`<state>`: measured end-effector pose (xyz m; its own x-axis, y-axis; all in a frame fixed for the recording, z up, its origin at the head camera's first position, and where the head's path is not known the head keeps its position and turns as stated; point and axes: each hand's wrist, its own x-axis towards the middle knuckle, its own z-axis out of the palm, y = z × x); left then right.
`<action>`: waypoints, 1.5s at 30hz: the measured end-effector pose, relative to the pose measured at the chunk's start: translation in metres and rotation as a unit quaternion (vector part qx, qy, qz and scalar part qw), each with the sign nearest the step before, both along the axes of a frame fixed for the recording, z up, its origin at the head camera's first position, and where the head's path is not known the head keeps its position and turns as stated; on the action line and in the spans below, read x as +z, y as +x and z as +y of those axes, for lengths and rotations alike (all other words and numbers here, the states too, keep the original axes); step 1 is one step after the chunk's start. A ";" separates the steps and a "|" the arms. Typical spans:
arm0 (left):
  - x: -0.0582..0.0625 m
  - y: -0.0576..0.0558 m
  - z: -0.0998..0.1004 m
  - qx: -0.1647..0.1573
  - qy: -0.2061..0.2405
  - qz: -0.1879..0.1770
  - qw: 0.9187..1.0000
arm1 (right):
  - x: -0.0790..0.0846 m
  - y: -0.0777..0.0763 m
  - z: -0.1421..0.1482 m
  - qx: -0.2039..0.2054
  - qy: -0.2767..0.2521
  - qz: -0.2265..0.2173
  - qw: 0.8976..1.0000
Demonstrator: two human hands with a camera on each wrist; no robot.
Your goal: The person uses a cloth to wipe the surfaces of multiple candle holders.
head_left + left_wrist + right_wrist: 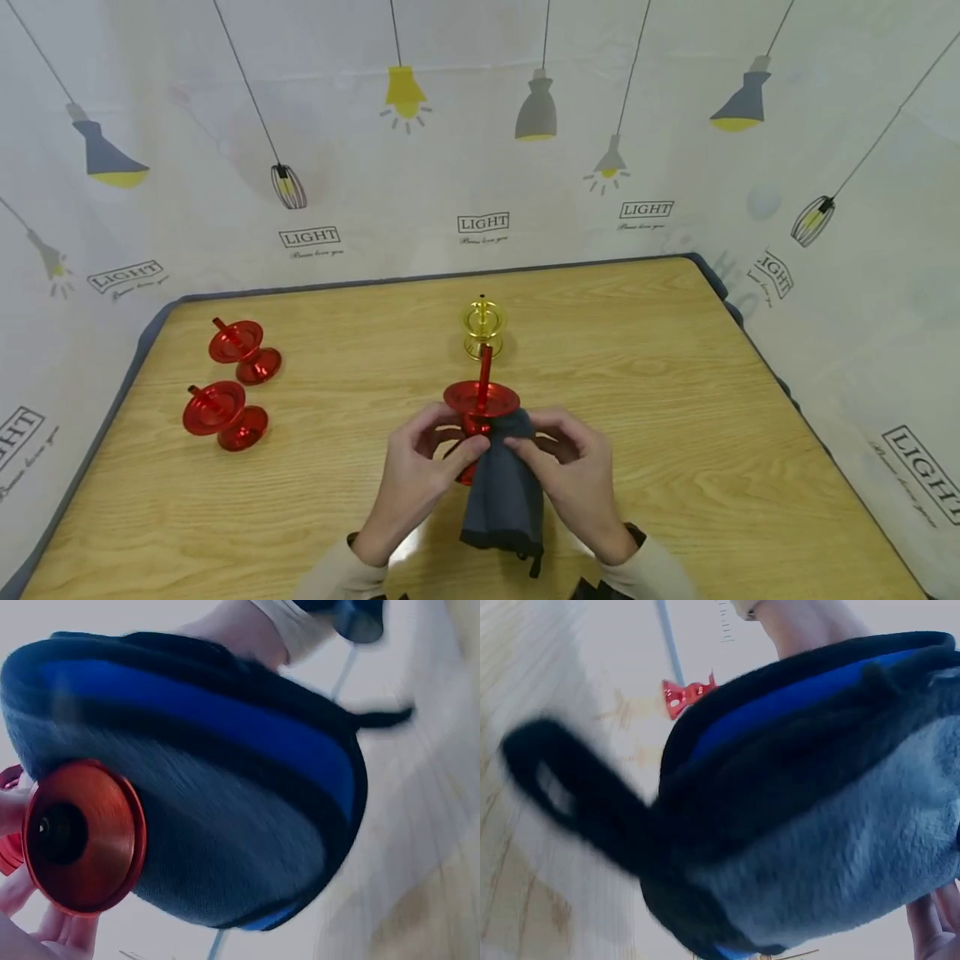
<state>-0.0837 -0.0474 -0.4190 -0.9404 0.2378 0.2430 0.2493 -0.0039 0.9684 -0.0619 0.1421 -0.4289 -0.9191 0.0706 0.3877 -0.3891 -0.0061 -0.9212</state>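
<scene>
A shiny red candle holder (498,402), with a dish and an upright stick, is held above the table in the head view. My left hand (420,471) grips it below the dish. A grey-blue cloth (504,500) hangs against its right side, pinched by my right hand (577,471). In the left wrist view the holder's round hollow base (109,847) faces the camera beside the cloth (232,825), whose blue inner side shows. The right wrist view is mostly filled by the cloth (840,847) and its black loop; it hides most of the right fingers.
On the wooden table (675,375), a gold candle holder (483,343) stands behind the hands. Two red ones, a rear holder (258,365) and a front holder (243,429), stand at the left. A lamp-printed curtain (480,158) surrounds the table's back and sides.
</scene>
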 end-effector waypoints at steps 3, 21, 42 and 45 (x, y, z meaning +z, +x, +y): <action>0.000 -0.004 -0.003 0.004 -0.010 -0.003 1.000 | -0.003 -0.001 -0.001 0.009 0.010 0.022 1.000; -0.010 -0.007 -0.008 0.001 0.046 -0.063 0.997 | -0.006 -0.020 0.005 0.054 -0.006 -0.074 0.996; -0.014 -0.015 -0.026 -0.048 0.036 -0.109 0.992 | -0.010 -0.034 0.003 0.115 -0.050 -0.132 0.983; -0.013 -0.015 -0.026 -0.033 0.027 -0.129 0.991 | -0.010 -0.034 0.001 0.106 -0.056 -0.160 0.980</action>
